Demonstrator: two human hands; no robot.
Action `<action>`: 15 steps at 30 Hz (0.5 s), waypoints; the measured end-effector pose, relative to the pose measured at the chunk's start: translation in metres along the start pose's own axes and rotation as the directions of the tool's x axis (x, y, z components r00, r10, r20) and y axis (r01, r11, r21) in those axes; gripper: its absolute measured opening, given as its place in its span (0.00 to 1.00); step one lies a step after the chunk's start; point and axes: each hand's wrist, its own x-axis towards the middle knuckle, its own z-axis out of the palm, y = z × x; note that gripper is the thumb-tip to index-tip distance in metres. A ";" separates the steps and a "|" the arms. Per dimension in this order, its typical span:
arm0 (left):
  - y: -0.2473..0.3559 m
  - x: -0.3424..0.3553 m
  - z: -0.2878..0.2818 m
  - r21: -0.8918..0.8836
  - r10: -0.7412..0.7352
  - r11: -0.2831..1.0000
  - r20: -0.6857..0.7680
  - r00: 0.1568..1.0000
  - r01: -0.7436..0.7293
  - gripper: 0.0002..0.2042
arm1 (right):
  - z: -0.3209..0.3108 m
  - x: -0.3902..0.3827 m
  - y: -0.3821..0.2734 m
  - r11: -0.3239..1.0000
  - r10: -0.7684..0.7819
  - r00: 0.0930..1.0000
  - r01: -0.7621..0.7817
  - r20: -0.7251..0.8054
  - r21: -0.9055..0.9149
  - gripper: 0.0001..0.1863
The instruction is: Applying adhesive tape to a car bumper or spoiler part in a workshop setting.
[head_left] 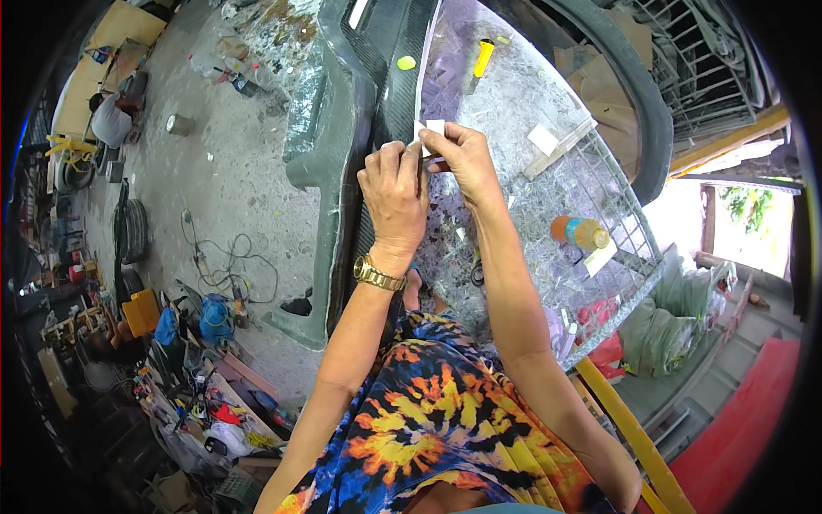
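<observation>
The left hand (394,184), with a gold watch (378,274) on its wrist, and the right hand (462,158) meet over the table (548,197), each grip pinched on a small white piece of tape (428,130) at the edge of the dark carbon-fibre panel (385,86). Beyond the tape lies a yellow-handled tool (482,60), and to the tape's right, nearer the table's edge, an orange bottle (579,231) on its side.

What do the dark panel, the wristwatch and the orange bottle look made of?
Dark panel: likely carbon-fibre composite, glossy, with a visible weave pattern. Wristwatch on the left hand: gold-toned metal, shiny link band. Orange bottle: probably translucent plastic, with light glowing through it.
</observation>
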 end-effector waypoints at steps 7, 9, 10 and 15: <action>0.003 -0.010 -0.012 -0.077 -0.062 0.995 0.017 0.998 0.063 0.18 | -0.002 -0.001 0.000 0.999 0.028 0.998 -0.025 0.056 -0.048 0.11; 0.003 -0.010 -0.014 -0.081 -0.062 0.995 0.018 0.998 0.063 0.18 | -0.002 -0.002 0.002 0.999 0.019 0.999 -0.017 0.044 -0.050 0.12; 0.002 -0.010 -0.014 -0.082 -0.059 0.995 0.018 0.998 0.061 0.18 | -0.002 -0.002 0.003 0.999 0.008 0.999 -0.006 0.033 -0.049 0.12; -0.001 -0.005 -0.011 -0.085 -0.057 0.995 0.035 0.998 0.060 0.17 | 0.003 -0.006 0.016 0.994 0.045 0.999 -0.043 -0.013 0.102 0.09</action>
